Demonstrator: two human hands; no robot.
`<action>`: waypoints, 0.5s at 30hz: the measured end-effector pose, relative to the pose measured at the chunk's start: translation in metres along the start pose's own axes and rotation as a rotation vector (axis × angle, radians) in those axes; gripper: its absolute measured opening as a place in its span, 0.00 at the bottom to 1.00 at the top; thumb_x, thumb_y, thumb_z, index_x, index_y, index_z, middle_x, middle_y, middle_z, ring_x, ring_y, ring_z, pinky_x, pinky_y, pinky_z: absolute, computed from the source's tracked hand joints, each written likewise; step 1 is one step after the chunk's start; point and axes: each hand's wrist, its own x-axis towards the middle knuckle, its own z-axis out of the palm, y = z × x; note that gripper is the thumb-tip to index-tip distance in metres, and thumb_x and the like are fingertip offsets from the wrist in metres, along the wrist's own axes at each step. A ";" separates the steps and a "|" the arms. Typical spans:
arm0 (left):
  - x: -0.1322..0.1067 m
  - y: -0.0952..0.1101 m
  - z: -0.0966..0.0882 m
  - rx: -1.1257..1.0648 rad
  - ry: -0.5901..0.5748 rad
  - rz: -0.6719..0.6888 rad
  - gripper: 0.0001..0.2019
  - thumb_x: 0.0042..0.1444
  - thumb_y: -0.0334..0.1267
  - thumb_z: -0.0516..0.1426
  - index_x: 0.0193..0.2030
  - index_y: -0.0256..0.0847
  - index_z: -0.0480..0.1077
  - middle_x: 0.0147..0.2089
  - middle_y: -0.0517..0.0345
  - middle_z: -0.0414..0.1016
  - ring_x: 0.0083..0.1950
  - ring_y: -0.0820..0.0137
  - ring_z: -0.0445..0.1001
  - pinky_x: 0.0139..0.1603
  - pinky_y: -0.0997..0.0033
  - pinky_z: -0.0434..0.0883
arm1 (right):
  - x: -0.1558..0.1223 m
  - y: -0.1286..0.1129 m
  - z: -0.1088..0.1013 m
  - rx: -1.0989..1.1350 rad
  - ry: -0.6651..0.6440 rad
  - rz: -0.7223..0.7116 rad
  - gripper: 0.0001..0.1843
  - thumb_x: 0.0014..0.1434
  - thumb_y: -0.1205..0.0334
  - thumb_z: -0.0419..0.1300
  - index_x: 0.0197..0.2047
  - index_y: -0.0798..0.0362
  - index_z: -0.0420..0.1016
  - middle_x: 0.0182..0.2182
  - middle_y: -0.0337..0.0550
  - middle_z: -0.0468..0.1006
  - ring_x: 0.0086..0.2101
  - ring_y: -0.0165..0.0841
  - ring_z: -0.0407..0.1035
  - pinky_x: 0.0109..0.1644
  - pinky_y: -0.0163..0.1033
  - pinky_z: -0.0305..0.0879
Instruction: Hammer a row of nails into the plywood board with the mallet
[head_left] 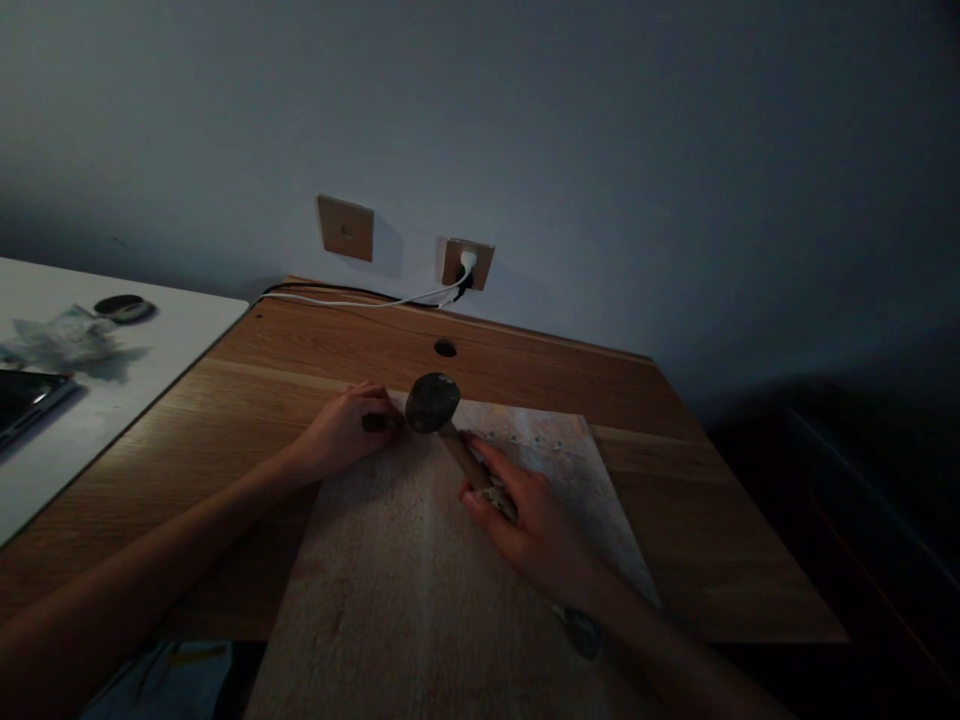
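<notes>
My right hand (529,510) is closed around the handle of a hammer (433,402). Its dark, rounded head is raised over the far edge of a pale wooden board (427,570). Just left of the head, my left hand (352,425) rests by the board's far left corner with its fingers bent together. A small dark shape shows at those fingers, but what they hold is hidden. Along the board's far edge, right of the hammer head, runs a row of several small shiny nail-like points (536,441).
The board lies on a brown wooden desk (690,520) with a round cable hole (445,348). Behind it, a wall socket (469,263) has white and black cables plugged in. On the left, a white table (172,320) bears a crumpled plastic bag (71,340) and a dark device (26,400).
</notes>
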 end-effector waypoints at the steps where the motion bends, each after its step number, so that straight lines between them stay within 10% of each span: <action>1: 0.000 0.000 0.000 -0.002 0.001 -0.003 0.08 0.58 0.40 0.61 0.39 0.44 0.82 0.41 0.54 0.78 0.46 0.62 0.75 0.48 0.63 0.71 | -0.001 0.000 0.000 -0.017 -0.006 0.007 0.31 0.68 0.58 0.57 0.72 0.54 0.64 0.56 0.52 0.80 0.53 0.44 0.75 0.60 0.54 0.70; 10: 0.001 -0.004 0.002 0.022 0.011 -0.003 0.08 0.58 0.40 0.61 0.38 0.43 0.82 0.40 0.54 0.78 0.45 0.62 0.76 0.48 0.63 0.72 | -0.003 -0.002 0.001 -0.107 -0.015 0.014 0.31 0.69 0.57 0.56 0.73 0.50 0.62 0.62 0.53 0.75 0.60 0.47 0.69 0.65 0.58 0.65; 15: 0.001 0.000 -0.002 0.071 -0.015 -0.010 0.08 0.58 0.40 0.60 0.39 0.43 0.81 0.40 0.54 0.77 0.45 0.62 0.75 0.49 0.61 0.72 | -0.026 0.001 0.008 0.301 0.059 0.154 0.30 0.69 0.54 0.57 0.73 0.40 0.60 0.46 0.44 0.79 0.29 0.30 0.72 0.30 0.37 0.72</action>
